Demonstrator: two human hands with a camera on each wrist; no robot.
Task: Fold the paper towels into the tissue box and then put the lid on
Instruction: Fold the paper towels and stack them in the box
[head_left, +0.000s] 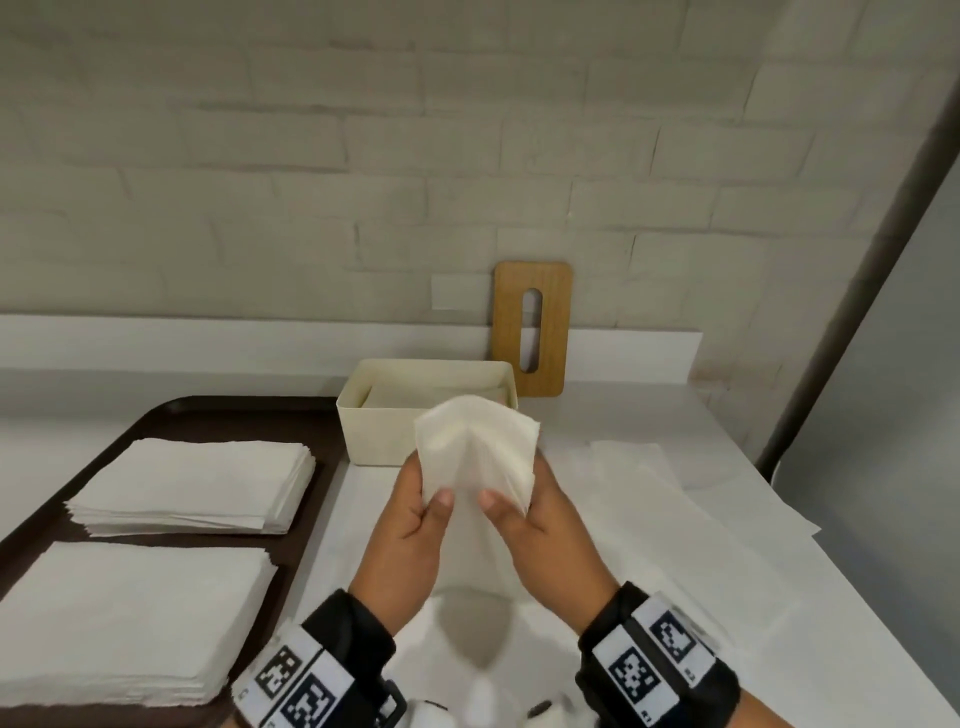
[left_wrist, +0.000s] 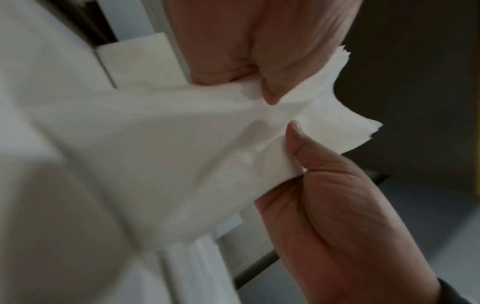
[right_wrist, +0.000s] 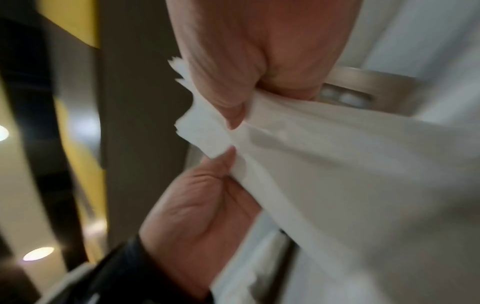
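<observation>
Head view: white table (head_left: 727, 519) before a brick-pattern wall, items listed by descending size. Dark tray (head_left: 197, 415) at left carries two stacks of flat paper towels, the near stack (head_left: 130, 618) and the far stack (head_left: 197, 483). Cream tissue box (head_left: 374, 431), open-topped, stands just right of the tray, long axis running left to right; towels already lie inside. Wooden lid (head_left: 550, 332), slotted, leans upright against the wall just behind the right end of the tissue box. Left hand (head_left: 410, 540) and right hand (head_left: 524, 540) are raised together over the table, each pinching one side edge of a folded bundle of paper towels (head_left: 475, 457) between thumb and curled fingers; wrist views confirm both pinches (left thumb (left_wrist: 298, 144), right thumb (right_wrist: 221, 164)). The bundle bows upward at its middle. Key relation: the tissue box lies directly ahead of and just beyond the hands, slightly left of centre, so the left hand is marginally nearer. The bundle probably needs lowering forward, its length aligned with the box's long axis.
</observation>
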